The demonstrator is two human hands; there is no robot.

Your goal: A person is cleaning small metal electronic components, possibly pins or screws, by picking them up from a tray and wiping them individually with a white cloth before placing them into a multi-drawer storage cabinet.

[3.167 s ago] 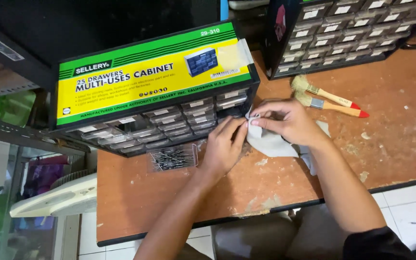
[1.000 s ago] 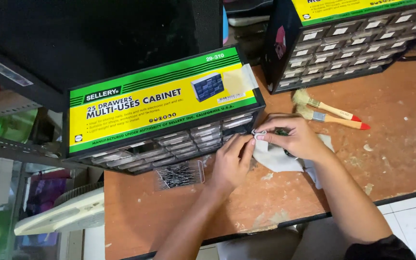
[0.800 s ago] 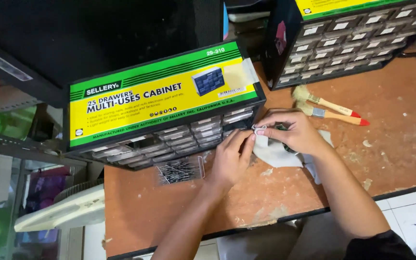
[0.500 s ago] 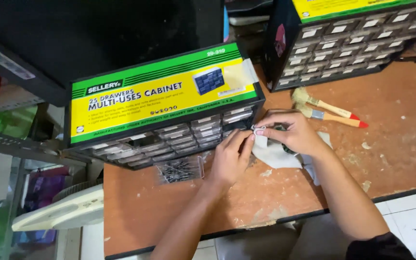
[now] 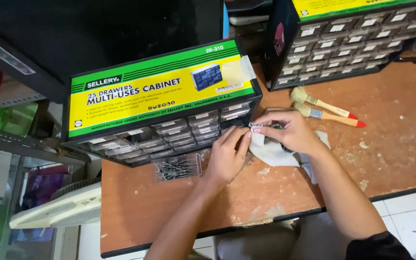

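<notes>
my left hand [image 5: 227,156] and right hand [image 5: 287,130] meet at the front right corner of the near drawer cabinet [image 5: 162,103]. both pinch one small whitish piece [image 5: 256,127], looks like a tiny label or bit of tape, held just in front of the cabinet's rightmost drawer column. too small to tell more abt its shape or whether it touches the drawer face. left fingers curled, tips on the piece; right thumb + forefinger nipped on it from the other side, rest of that hand loosely bent. neither hand is slack.

under the right hand: crumpled white paper sheet [image 5: 273,153] flat on the worn brown tabletop [image 5: 396,144]. a dark item sits under the right palm, mostly hidden, can't identify. left of my left wrist: clear drawer tray [image 5: 178,167] pulled out, lying on the table, full of thin dark pins or wire legs. two paintbrushes [image 5: 326,110] w/ wooden handles and red tips lie side by side right of the cabinet, apart from my hands. second drawer cabinet [image 5: 350,41] at far right rear.

vs half a sec ago: hands, piece, paper, tray and brushes all in the same spots, same grip. vs 3.2 s ago: pinch point much the same; view shifted a bit, second cabinet shows more.
</notes>
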